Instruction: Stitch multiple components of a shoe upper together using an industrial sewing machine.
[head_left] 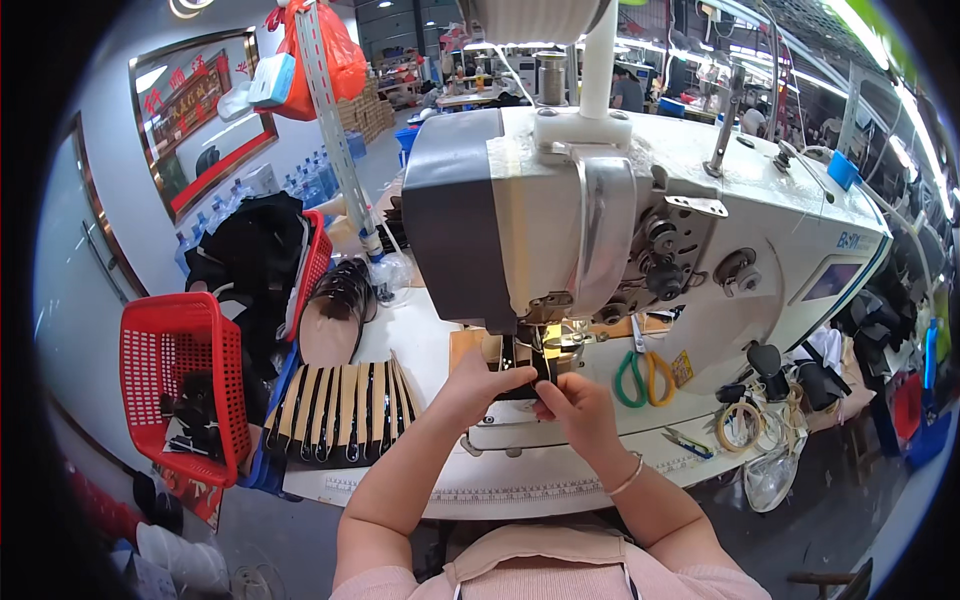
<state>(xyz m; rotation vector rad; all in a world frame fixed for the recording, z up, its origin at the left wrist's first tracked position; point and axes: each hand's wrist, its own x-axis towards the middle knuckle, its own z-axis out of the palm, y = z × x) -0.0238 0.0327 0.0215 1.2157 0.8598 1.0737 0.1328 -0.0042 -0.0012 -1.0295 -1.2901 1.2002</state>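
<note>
A black strip (543,368) is pinched between thumb and finger of the right hand (582,405), beneath the head of the sewing machine (450,210). The left hand (482,384) is placed beside it, thumb extended; its grip cannot be determined. The front edge of the surface (425,325) is crossed by both forearms. Bare room is found leftward, bounded by black-and-tan strips (345,405). Upward clearance is limited by the machine; scissors (657,378) are noted rightward.

A sewing workshop in full view: industrial sewing machine (700,165) on the worktop (420,330), red basket (145,370) of black pieces (190,410) alongside, strip lights (918,120) blazing overhead.
</note>
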